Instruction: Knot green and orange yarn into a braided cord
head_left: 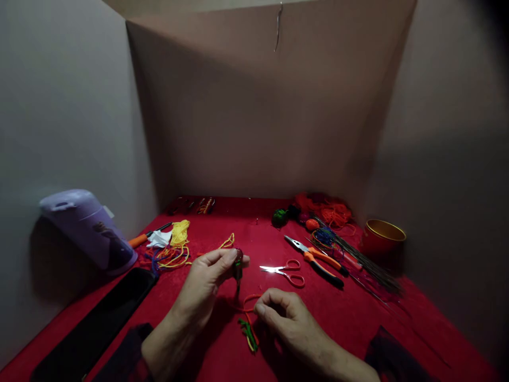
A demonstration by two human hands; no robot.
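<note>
Between the thumb and fingers of my left hand [204, 281] is a small dark red and green thread piece [238, 261], upright with a dark stem-like end hanging down. Its exact kind is hard to make out. My right hand [288, 315] pinches an orange-red cord [249, 310], which loops out toward the left hand. Below the cord a small bundle of green and yellow threads [248, 335] shows against the red cloth. Just beyond my right hand lie small scissors [283, 269] with red handles, their blades slightly apart.
Orange-and-black pliers [318, 260], thin wires [366, 260], yarn balls [280, 216] and a red bowl [382, 236] sit at right. On the left are yellow yarn [180, 233], a purple container [91, 228] and a black tray [99, 323]. Pale walls [254, 116] enclose the red cloth [318, 339].
</note>
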